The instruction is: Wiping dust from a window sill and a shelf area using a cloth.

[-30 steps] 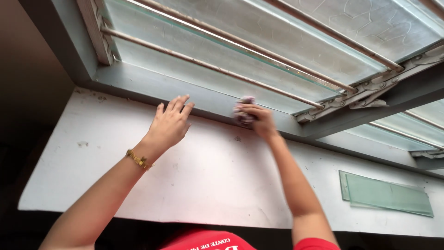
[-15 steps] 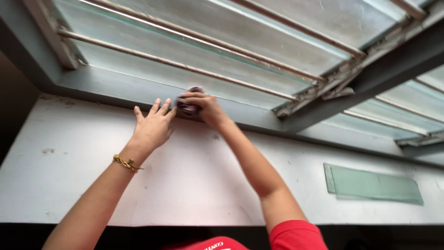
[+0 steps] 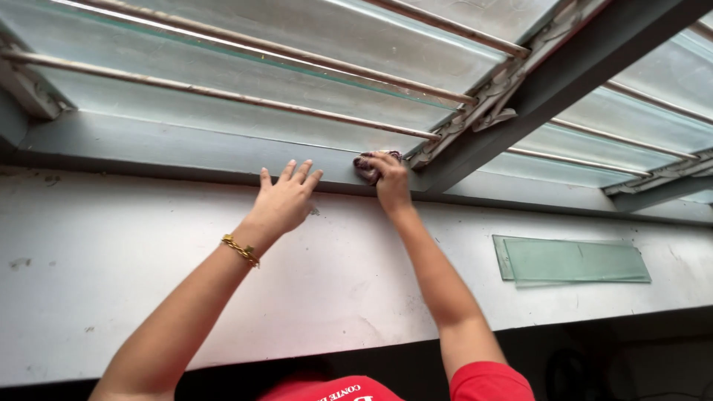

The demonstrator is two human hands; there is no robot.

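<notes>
My right hand (image 3: pixel 390 180) presses a small dark crumpled cloth (image 3: pixel 366 166) against the grey lower rail of the window frame (image 3: pixel 186 152), close to the slanted grey mullion (image 3: pixel 535 89). My left hand (image 3: pixel 286 199) lies flat with fingers spread on the white sill (image 3: pixel 148 282), just below the rail and left of the cloth. A gold chain bracelet (image 3: pixel 241 249) sits on the left wrist. Above the rail are frosted glass louvre slats (image 3: pixel 223 67) behind thin metal bars.
Loose greenish glass panes (image 3: pixel 575 260) lie stacked flat on the sill to the right. More louvre slats (image 3: pixel 639 126) continue right of the mullion. A metal louvre bracket (image 3: pixel 475 111) runs along the mullion. A dark gap lies below the sill's front edge.
My right hand with the cloth has slid right along the lower rail, away from the left hand and toward the mullion. The left hand stays flat on the sill. The view shifted.
</notes>
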